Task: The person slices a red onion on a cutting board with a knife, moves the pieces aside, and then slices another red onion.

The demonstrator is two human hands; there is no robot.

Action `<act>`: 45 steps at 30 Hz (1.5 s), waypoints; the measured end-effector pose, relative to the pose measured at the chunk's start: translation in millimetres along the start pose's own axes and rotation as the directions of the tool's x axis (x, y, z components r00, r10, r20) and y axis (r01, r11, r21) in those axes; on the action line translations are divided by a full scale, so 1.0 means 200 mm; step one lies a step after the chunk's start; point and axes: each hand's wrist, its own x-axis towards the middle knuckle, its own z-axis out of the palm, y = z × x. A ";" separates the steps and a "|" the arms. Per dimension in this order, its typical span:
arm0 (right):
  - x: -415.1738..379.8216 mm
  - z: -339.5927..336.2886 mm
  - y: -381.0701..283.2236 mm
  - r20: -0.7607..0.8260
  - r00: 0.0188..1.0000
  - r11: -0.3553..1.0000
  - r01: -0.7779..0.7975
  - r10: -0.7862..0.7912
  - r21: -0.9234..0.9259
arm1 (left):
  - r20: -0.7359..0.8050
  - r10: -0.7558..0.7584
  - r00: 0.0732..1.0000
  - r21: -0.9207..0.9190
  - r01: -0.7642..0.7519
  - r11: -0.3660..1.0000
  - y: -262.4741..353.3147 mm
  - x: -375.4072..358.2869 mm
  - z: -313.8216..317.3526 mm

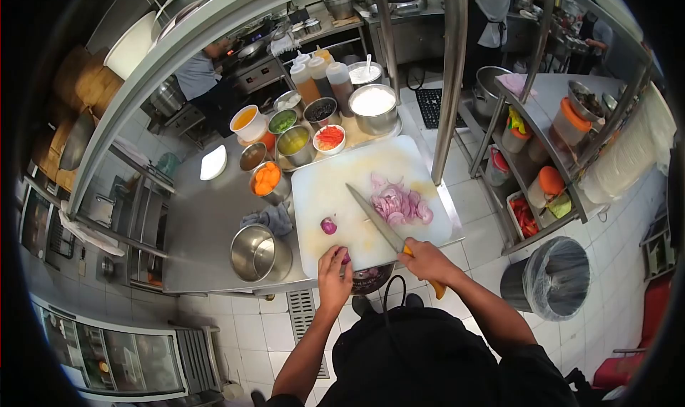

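Observation:
My right hand is wrapped round the yellow handle of a kitchen knife. Its long blade lies slantwise over the white cutting board, tip pointing away to the left. At the board's near edge, my left hand has its fingers closed on a piece of red onion, partly covered by them. Another small red onion piece rests on the board ahead of that hand. Sliced red onion is heaped right of the blade.
Behind the board stand sauce bottles, a pot of white stuff and a bowl of chopped red pieces. To its left are a grey cloth and a steel pot. A lined bin stands right; other people work behind.

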 end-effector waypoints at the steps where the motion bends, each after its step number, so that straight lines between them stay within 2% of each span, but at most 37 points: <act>1: 0.01 0.00 0.03 -0.052 0.998 0.997 0.040 -0.044 -0.072 | 0.013 -0.011 1.000 -0.005 0.011 1.000 0.00 0.00 -0.01; 3: 0.06 0.01 0.08 -0.146 0.979 0.969 0.110 -0.145 -0.223 | 0.027 -0.012 1.000 -0.036 0.013 0.999 -0.01 0.03 0.01; 9: 0.11 -0.01 -0.05 -0.130 0.974 0.967 0.157 -0.185 -0.201 | 0.028 0.042 0.999 -0.094 -0.039 0.995 0.00 0.25 0.21; 15: 0.17 0.05 -0.12 -0.229 0.933 0.953 0.234 -0.276 -0.194 | -0.043 0.016 0.999 -0.115 -0.021 0.993 -0.02 0.25 0.24; 18: 0.22 0.06 -0.08 -0.180 0.942 0.947 0.244 -0.283 -0.210 | -0.001 -0.041 0.999 -0.173 0.041 0.984 -0.04 0.23 0.25; 21: 0.25 0.06 -0.01 -0.113 0.944 0.928 0.276 -0.311 -0.251 | 0.003 -0.031 1.000 -0.158 0.031 0.987 -0.06 0.25 0.28; 22: 0.24 0.04 -0.04 -0.098 0.949 0.928 0.264 -0.298 -0.265 | 0.043 -0.041 0.998 -0.158 0.047 0.986 -0.04 0.26 0.26; 23: 0.22 0.03 -0.07 -0.085 0.952 0.923 0.259 -0.293 -0.283 | -0.003 -0.007 1.000 -0.184 0.007 0.983 -0.03 0.28 0.26; 26: 0.23 0.02 -0.11 -0.086 0.972 0.916 0.175 -0.219 -0.362 | -0.037 -0.082 0.996 -0.273 0.069 0.959 -0.04 0.29 0.31; 29: 0.17 0.00 -0.22 -0.041 0.990 0.918 0.107 -0.133 -0.382 | -0.042 -0.112 0.993 -0.273 0.096 0.957 -0.05 0.29 0.30; 34: 0.15 -0.02 -0.29 -0.003 0.997 0.929 0.072 -0.078 -0.363 | -0.021 -0.112 0.993 -0.349 0.098 0.932 -0.04 0.32 0.33; 40: 0.14 -0.04 -0.35 0.025 0.999 0.925 0.038 -0.031 -0.378 | -0.071 -0.081 0.994 -0.258 0.060 0.964 -0.02 0.31 0.33; 43: 0.14 -0.04 -0.35 0.022 1.000 0.932 0.018 -0.010 -0.361 | -0.072 -0.090 0.993 -0.274 0.067 0.959 -0.02 0.32 0.32; 45: 0.13 -0.04 -0.35 0.017 1.000 0.939 0.009 -0.003 -0.344 | -0.117 -0.030 0.993 -0.248 0.000 0.969 -0.01 0.33 0.31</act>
